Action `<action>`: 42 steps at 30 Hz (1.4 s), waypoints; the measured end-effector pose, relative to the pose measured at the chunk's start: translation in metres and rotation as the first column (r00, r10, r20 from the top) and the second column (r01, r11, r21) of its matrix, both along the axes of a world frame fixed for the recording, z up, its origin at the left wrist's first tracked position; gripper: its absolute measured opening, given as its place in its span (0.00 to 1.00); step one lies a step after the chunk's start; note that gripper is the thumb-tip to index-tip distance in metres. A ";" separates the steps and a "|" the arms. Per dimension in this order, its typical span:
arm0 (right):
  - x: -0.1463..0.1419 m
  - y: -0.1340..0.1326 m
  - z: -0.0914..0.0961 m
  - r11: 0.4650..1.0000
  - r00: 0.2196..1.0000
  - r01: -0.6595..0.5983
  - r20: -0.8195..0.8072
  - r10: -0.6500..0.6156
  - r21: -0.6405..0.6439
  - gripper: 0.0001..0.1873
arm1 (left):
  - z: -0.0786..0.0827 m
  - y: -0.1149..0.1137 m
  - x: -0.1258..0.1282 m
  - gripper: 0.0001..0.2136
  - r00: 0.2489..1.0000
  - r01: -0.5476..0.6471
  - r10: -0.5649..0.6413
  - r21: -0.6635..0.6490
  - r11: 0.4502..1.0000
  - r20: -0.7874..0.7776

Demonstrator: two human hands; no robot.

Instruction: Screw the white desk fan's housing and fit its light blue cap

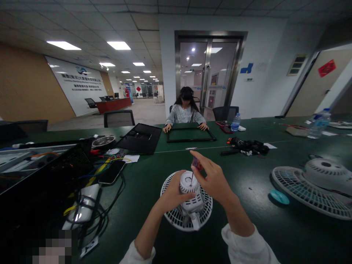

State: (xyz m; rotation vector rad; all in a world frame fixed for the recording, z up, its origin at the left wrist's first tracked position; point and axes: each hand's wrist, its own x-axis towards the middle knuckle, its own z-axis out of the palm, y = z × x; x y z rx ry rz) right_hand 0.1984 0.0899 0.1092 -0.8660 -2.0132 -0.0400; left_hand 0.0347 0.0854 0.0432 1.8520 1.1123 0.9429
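Observation:
A small white fan (187,205) lies on the dark green table (242,205) right in front of me, grille down and motor housing up. My left hand (172,194) wraps round the motor housing and steadies it. My right hand (211,178) is closed on a small screwdriver (194,167) with a reddish handle. Its thin shaft points down into the top of the housing.
A second white fan (316,185) with a teal part (279,197) beside it lies at the right. Cables, a phone (112,171) and black cases crowd the left. Across the table a person (185,112) rests both hands on a black frame (190,135). Water bottles (318,124) stand far right.

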 end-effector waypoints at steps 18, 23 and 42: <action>0.001 -0.003 0.001 0.999 0.999 -0.036 0.009 0.036 -0.015 0.23 | -0.002 0.002 0.000 0.34 1.000 -0.009 0.009 -0.002 1.000 0.025; 0.002 -0.003 0.002 0.999 0.999 -0.044 0.017 0.044 -0.014 0.24 | -0.003 0.003 0.000 0.34 1.000 -0.007 0.007 0.013 1.000 0.028; 0.001 -0.004 0.003 0.998 0.998 -0.056 0.024 0.056 -0.018 0.23 | -0.003 0.002 -0.001 0.34 1.000 0.011 -0.011 0.008 1.000 0.027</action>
